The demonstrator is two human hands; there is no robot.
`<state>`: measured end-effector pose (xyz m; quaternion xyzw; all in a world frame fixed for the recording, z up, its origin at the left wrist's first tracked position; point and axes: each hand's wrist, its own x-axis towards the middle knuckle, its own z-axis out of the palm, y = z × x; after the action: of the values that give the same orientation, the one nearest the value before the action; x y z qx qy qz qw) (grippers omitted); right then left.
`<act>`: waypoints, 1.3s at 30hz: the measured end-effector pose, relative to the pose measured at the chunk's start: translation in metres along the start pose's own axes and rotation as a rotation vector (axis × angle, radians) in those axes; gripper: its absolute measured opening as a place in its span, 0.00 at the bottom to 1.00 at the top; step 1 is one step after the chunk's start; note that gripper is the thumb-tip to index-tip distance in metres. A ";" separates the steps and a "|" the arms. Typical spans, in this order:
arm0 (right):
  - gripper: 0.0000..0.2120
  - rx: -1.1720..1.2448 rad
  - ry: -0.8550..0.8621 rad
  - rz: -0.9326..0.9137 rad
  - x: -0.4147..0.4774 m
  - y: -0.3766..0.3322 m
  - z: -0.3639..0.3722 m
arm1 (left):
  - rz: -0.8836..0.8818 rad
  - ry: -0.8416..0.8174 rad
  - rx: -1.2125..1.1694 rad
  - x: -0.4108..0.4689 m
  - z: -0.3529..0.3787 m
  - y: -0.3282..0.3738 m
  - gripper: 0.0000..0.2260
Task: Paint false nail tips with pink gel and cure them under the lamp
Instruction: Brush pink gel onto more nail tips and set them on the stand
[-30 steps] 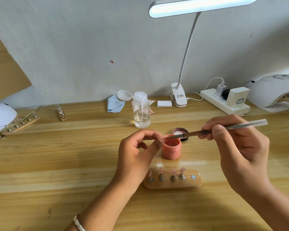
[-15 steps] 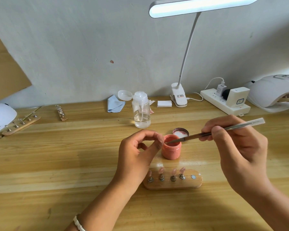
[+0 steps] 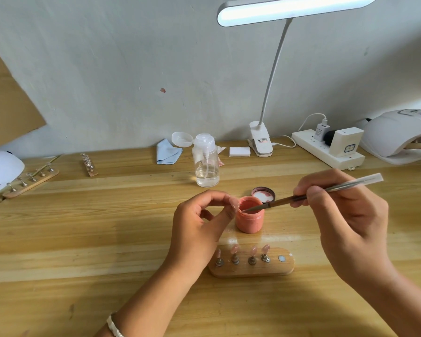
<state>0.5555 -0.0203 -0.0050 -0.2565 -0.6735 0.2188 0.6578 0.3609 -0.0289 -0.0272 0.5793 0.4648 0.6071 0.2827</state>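
— Four tips (image 3: 234,250) sit on the holder (image 3: 272,269) on the tabletop (image 3: 83,239). Which step?

— Reloading, I judge. The right hand (image 3: 345,215) fingers grip the brush (image 3: 301,197), now dipped in the gel jar (image 3: 249,221); a second ago it was higher, at the fifth tip (image 3: 234,204), which the left hand (image 3: 199,222) fingers seem to pinch. Next calls for a light, even stroke.

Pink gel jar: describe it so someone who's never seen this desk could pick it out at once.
Start at the clip lamp at the back of the wooden desk, then come forward past the clear pump bottle. The jar stands open behind the wooden nail stand. It is the only pink pot, with a brush tip in its mouth.
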 end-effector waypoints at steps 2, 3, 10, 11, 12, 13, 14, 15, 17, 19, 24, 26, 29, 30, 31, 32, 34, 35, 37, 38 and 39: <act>0.08 -0.003 0.010 0.001 0.001 0.000 0.001 | -0.007 0.002 0.000 0.000 0.000 0.000 0.12; 0.08 -0.002 0.009 0.003 0.001 0.000 0.002 | -0.014 0.004 -0.002 0.000 0.000 0.000 0.12; 0.06 -0.023 -0.038 0.021 0.000 -0.001 0.002 | -0.025 0.021 0.001 0.001 0.000 0.000 0.10; 0.06 -0.024 -0.043 0.020 0.000 -0.001 0.003 | -0.032 0.029 0.001 0.001 0.000 0.000 0.10; 0.06 -0.023 -0.045 0.016 0.000 -0.001 0.003 | -0.038 0.035 0.001 0.001 0.000 0.000 0.09; 0.07 -0.021 -0.039 0.011 0.000 -0.001 0.002 | -0.037 0.037 0.004 0.001 0.000 0.000 0.10; 0.08 -0.019 -0.028 0.006 0.001 -0.001 0.002 | -0.033 0.036 0.003 0.001 0.000 0.000 0.10; 0.08 -0.017 -0.014 0.002 0.001 0.000 0.002 | -0.033 0.032 0.001 0.001 0.000 0.000 0.10; 0.09 -0.014 0.010 -0.001 0.001 0.000 0.001 | -0.038 0.030 0.000 0.001 0.000 0.001 0.10; 0.08 -0.013 0.016 0.004 0.001 0.000 0.000 | -0.044 0.033 0.002 0.000 0.000 0.000 0.10; 0.08 -0.012 -0.037 -0.009 0.001 -0.001 0.003 | -0.038 0.019 0.002 0.000 -0.001 0.000 0.07; 0.08 -0.026 -0.046 -0.017 0.001 0.000 0.003 | -0.039 0.011 0.007 0.000 -0.001 0.001 0.06; 0.09 -0.037 -0.029 -0.014 0.000 0.001 0.001 | -0.049 0.017 0.009 0.000 -0.001 -0.001 0.07; 0.09 -0.039 -0.018 -0.012 0.001 0.001 0.001 | -0.055 0.020 0.012 0.000 0.000 -0.001 0.06; 0.09 -0.040 -0.008 -0.010 0.000 0.001 0.000 | -0.061 0.024 0.014 0.000 0.000 -0.001 0.06; 0.09 -0.040 0.000 -0.009 0.001 0.001 0.001 | -0.063 0.028 0.018 0.000 0.000 -0.001 0.05; 0.09 -0.032 0.003 -0.012 0.001 0.000 0.001 | -0.066 0.030 0.021 0.000 0.000 -0.001 0.05; 0.09 -0.027 -0.003 -0.018 0.001 0.000 0.002 | -0.067 0.027 0.023 0.000 -0.001 -0.001 0.05; 0.09 -0.030 -0.025 -0.031 0.000 -0.001 0.002 | -0.067 0.015 0.030 -0.001 -0.002 0.000 0.07; 0.08 -0.040 -0.039 -0.033 0.000 0.000 0.002 | -0.070 0.013 0.030 -0.001 -0.001 0.001 0.08; 0.08 -0.051 -0.050 -0.030 -0.001 0.001 0.001 | -0.071 0.015 0.034 -0.001 -0.002 0.001 0.08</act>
<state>0.5540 -0.0202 -0.0060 -0.2576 -0.6988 0.1982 0.6371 0.3596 -0.0303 -0.0266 0.5624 0.4973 0.5932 0.2905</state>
